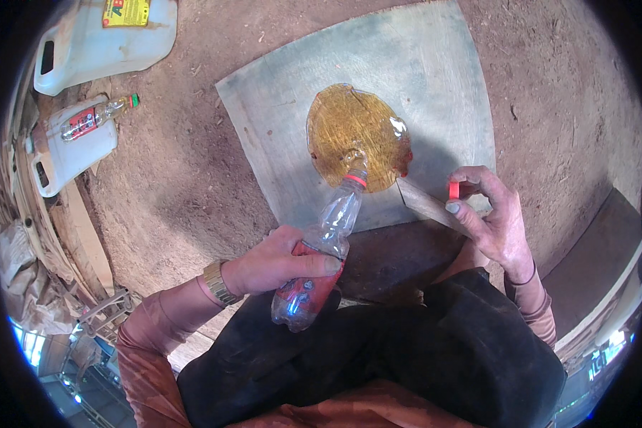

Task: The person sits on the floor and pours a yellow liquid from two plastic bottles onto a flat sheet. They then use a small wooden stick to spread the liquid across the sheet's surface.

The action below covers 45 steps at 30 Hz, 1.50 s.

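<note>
My left hand [292, 258] is wrapped around a clear plastic bottle [335, 221] with a red label. The bottle tilts away from me, its open mouth over an amber, glossy puddle [349, 128] on a pale grey board [278, 121]. Between the thumb and fingers of my right hand [496, 217] is a red bottle cap [454, 190], held to the right of the puddle. A flat greyish strip [431, 205] runs from the puddle's near right edge toward my right hand; I cannot tell its material.
On the left stand a large whitish jerrycan [114, 53] and a smaller one [85, 160], with another bottle, green-capped [110, 113], lying on it. Wooden planks [85, 239] line the left side. A dark curved panel [595, 264] lies at right on the dirt floor [563, 128].
</note>
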Motion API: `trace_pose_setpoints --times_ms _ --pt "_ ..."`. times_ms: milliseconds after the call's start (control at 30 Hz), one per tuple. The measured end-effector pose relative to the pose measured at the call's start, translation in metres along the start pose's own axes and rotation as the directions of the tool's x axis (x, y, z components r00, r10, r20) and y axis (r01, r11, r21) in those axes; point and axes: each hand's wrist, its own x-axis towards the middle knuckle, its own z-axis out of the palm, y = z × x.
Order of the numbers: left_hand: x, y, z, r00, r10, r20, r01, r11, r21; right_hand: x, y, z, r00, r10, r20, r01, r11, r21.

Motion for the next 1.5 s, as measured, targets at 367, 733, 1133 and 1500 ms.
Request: trace_pose_setpoints --times_ms 367,733,1133,1500 --pt "0.005 -0.009 -0.002 0.987 0.159 -0.037 -0.131 0.906 0.401 0.004 -0.005 0.001 0.999 -0.019 -0.031 0.022 0.997 0.077" --pt "0.015 -0.021 -0.012 0.901 0.398 -0.174 -0.111 0.598 0.794 0.011 -0.044 0.012 0.944 -0.321 0.072 0.315 0.945 0.091" --pt "0.014 -0.025 -0.011 0.852 0.521 -0.054 -0.312 0.588 0.746 0.010 -0.063 0.018 0.768 -0.625 0.143 0.639 0.762 -0.104" --pt "-0.008 -0.011 -0.006 0.997 0.058 -0.050 -0.050 0.987 0.150 0.023 -0.021 0.004 0.964 -0.137 -0.229 0.174 0.973 0.150"
